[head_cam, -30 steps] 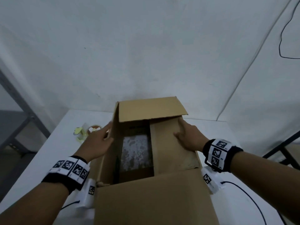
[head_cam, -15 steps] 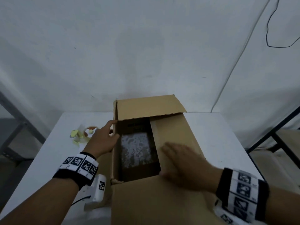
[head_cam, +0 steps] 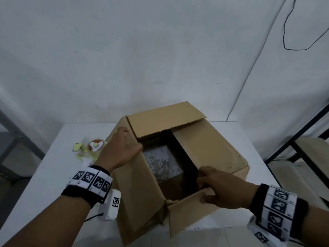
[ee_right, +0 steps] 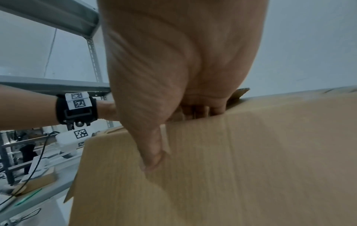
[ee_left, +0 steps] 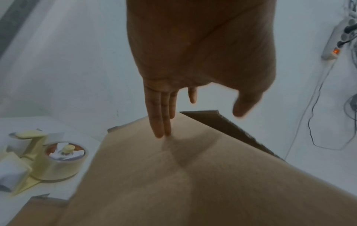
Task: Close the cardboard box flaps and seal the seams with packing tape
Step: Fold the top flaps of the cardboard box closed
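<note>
The cardboard box (head_cam: 210, 150) sits on the white table (head_cam: 53, 157), turned a little askew, its long axis running from the near left to the far right. It is plain brown corrugated board, unprinted on the outside, its top partly open onto a dark interior with a mottled grey sheet (head_cam: 162, 163) at the bottom. The far flap (head_cam: 165, 118) tilts up and inward; the right flap (head_cam: 204, 148) lies nearly flat over the opening; the left flap (head_cam: 131, 179) slopes upward toward the opening; the near flap (head_cam: 190, 209) stands half raised.

The left hand (head_cam: 121, 148) lies on the outer face of the left flap with fingers (ee_left: 160, 116) straight and together, grasping nothing (the wrist view shows the thumb spread clear of the board). The right hand (head_cam: 222, 188) clasps the upper edge of the near flap: its thumb (ee_right: 152, 152) is pressed on the outer face and the fingers are curled over the edge to the inner side.

A pale yellow tape dispenser (head_cam: 89, 148) with its roll lies on the table left of the box, just beyond the left hand.
</note>
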